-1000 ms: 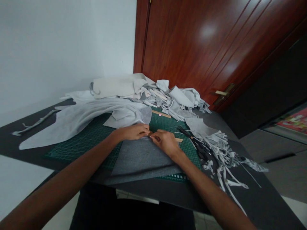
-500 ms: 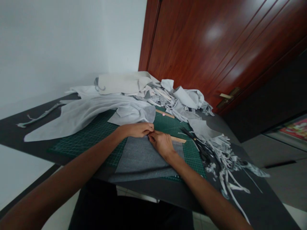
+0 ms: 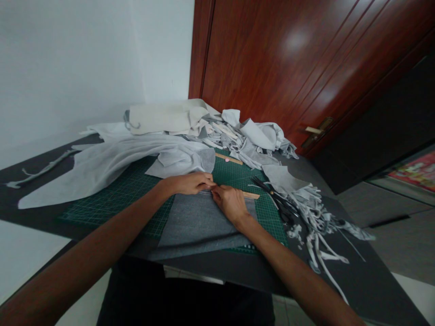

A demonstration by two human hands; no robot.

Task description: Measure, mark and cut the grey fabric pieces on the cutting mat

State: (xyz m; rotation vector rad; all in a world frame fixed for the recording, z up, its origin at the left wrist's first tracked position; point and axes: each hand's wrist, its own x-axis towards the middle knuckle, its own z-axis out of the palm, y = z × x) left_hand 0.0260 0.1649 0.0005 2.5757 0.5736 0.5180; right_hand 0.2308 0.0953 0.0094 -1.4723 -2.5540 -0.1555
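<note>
A piece of grey fabric (image 3: 197, 222) lies flat over the front of a green cutting mat (image 3: 238, 174). At its far edge my left hand (image 3: 196, 183) is closed, fingertips pinching the cloth. My right hand (image 3: 231, 203) is right beside it, fingers bent and pressed together on the same edge; the two hands' fingertips nearly touch. What exactly lies between the fingertips is too small to make out. A wooden ruler-like strip (image 3: 251, 195) sticks out along that edge, to the right of my right hand.
White cloth (image 3: 102, 158) spreads across the left of the dark table (image 3: 220, 267). A cream folded fabric (image 3: 163, 118) and grey scraps (image 3: 258, 151) are heaped at the back. Black-handled scissors (image 3: 277, 197) and cut strips (image 3: 319, 231) lie to the right. Another wooden strip (image 3: 231, 158) rests behind.
The view has shifted slightly, so everything sits a little further left. My fingertips have moved slightly apart at the fabric's edge, and both hands stay closed there.
</note>
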